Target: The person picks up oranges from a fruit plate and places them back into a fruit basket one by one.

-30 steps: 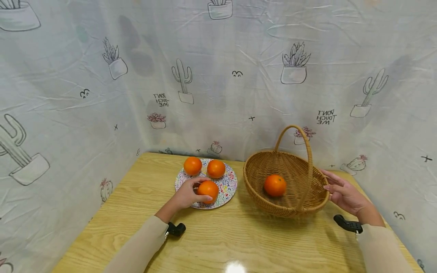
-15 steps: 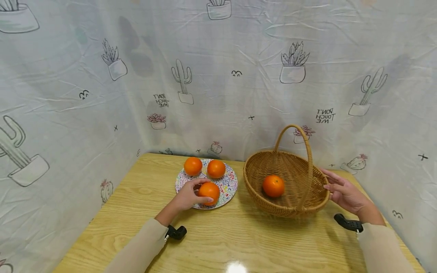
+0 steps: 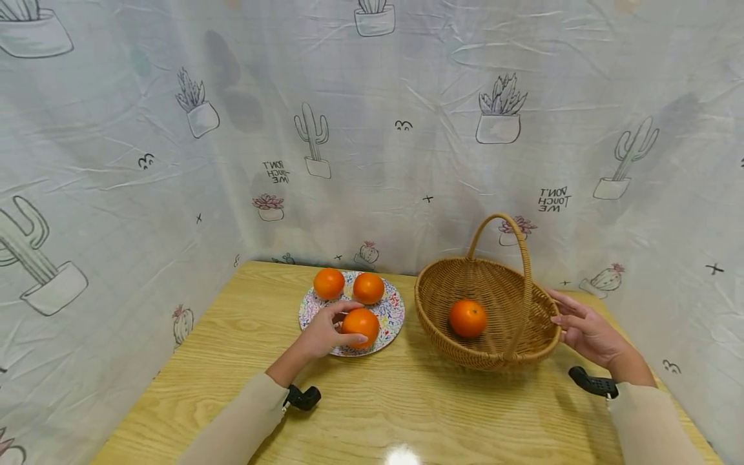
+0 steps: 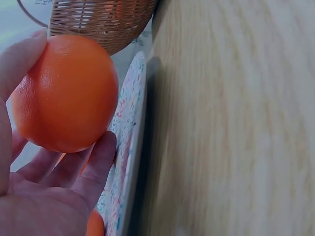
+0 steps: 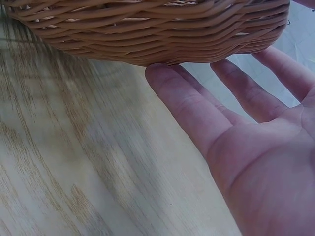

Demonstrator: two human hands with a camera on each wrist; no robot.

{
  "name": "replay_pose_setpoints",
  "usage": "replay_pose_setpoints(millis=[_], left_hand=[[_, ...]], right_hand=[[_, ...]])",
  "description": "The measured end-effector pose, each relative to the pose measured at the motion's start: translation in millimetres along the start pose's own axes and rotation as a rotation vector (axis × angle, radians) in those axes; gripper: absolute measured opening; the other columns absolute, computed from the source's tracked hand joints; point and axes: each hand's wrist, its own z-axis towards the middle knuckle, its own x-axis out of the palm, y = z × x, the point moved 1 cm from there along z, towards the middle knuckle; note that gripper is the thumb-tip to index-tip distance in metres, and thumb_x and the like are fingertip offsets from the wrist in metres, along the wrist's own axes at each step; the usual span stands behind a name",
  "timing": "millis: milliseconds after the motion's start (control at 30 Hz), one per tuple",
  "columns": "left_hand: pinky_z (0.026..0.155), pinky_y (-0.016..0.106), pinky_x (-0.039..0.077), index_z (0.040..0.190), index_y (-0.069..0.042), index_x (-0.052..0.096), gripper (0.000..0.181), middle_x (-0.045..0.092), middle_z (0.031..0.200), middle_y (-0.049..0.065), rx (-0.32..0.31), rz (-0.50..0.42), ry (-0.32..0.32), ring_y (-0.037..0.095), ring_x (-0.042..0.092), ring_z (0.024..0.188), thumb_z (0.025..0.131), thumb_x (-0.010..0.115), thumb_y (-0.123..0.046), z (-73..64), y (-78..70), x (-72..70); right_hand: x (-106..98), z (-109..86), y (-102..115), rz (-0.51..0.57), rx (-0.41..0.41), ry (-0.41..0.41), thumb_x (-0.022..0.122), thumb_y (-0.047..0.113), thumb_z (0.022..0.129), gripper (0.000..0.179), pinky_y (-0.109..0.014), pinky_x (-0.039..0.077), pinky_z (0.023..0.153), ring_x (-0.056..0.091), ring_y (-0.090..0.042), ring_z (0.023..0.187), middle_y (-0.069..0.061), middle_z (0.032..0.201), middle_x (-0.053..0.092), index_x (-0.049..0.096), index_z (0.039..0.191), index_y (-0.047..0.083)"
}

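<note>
In the head view my left hand (image 3: 325,332) holds an orange (image 3: 361,328) between thumb and fingers at the front of a speckled plate (image 3: 391,323). The left wrist view shows this orange (image 4: 66,93) close to the plate's surface; whether it touches the plate I cannot tell. Two more oranges sit at the back of the plate, one at left (image 3: 329,284) and one at right (image 3: 369,288). My right hand (image 3: 593,332) holds the right rim of a wicker basket (image 3: 482,278), thumb on the rim, fingers against its outer side (image 5: 187,34). Inside lies one orange (image 3: 467,318).
The basket's tall arched handle (image 3: 526,278) rises above its opening. A wooden table (image 3: 372,400) carries everything. Behind and beside it hangs a cactus-printed curtain (image 3: 360,161), close to the plate and the basket.
My left hand and its orange have shifted slightly to the right over the plate. The orange in the basket has rocked a little. My right hand stays at the rim.
</note>
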Motion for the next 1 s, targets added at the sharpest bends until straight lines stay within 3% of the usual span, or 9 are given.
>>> replay_pose_setpoints(millis=[167, 400, 633, 800, 1000], left_hand=[[0.094, 0.032, 0.056, 0.139, -0.012, 0.062, 0.06, 0.061, 0.139, 0.01, -0.007, -0.024, 0.001, 0.024, 0.061, 0.112, 0.085, 0.086, -0.022, 0.6, 2.3, 6.4], [0.099, 0.041, 0.058, 0.14, -0.008, 0.06, 0.063, 0.059, 0.142, 0.011, 0.017, -0.062, 0.001, 0.028, 0.062, 0.117, 0.084, 0.086, -0.021, 0.8, -5.5, 12.5], [0.097, 0.04, 0.058, 0.138, -0.014, 0.062, 0.061, 0.06, 0.142, 0.008, 0.025, -0.057, -0.005, 0.027, 0.062, 0.116, 0.084, 0.087, -0.024, 1.3, -17.9, 15.6], [0.096, 0.038, 0.058, 0.137, -0.014, 0.062, 0.059, 0.06, 0.141, 0.007, 0.039, -0.074, -0.008, 0.024, 0.062, 0.114, 0.084, 0.087, -0.023, 4.1, -19.7, 19.1], [0.094, 0.036, 0.059, 0.136, -0.022, 0.063, 0.058, 0.06, 0.138, 0.003, 0.035, -0.072, -0.027, 0.023, 0.062, 0.115, 0.083, 0.087, -0.026, 8.6, -25.0, 21.2]], right_hand=[[-1.3, -0.8, 0.4, -0.01, 0.007, -0.005, 0.025, -0.012, 0.105, 0.065, -0.032, 0.06, 0.091, 0.066, -0.013, 0.111, 0.008, 0.148, 0.055, 0.035, 0.161, 0.021], [-0.9, 0.0, 1.3, -0.01, 0.008, -0.001, 0.026, -0.012, 0.105, 0.066, -0.032, 0.06, 0.092, 0.066, -0.014, 0.114, 0.006, 0.147, 0.056, 0.033, 0.161, 0.02], [-0.8, 0.8, 1.7, -0.011, 0.001, -0.002, 0.025, -0.013, 0.104, 0.066, -0.031, 0.06, 0.091, 0.066, -0.013, 0.112, 0.006, 0.147, 0.057, 0.033, 0.162, 0.019], [-1.0, 1.4, 2.2, -0.007, -0.004, 0.005, 0.024, -0.013, 0.104, 0.066, -0.031, 0.06, 0.09, 0.067, -0.013, 0.111, 0.005, 0.146, 0.057, 0.035, 0.161, 0.018], [-1.6, 1.7, 1.9, -0.006, 0.003, 0.021, 0.024, -0.013, 0.104, 0.065, -0.032, 0.06, 0.093, 0.066, -0.014, 0.116, 0.004, 0.147, 0.056, 0.033, 0.162, 0.017]])
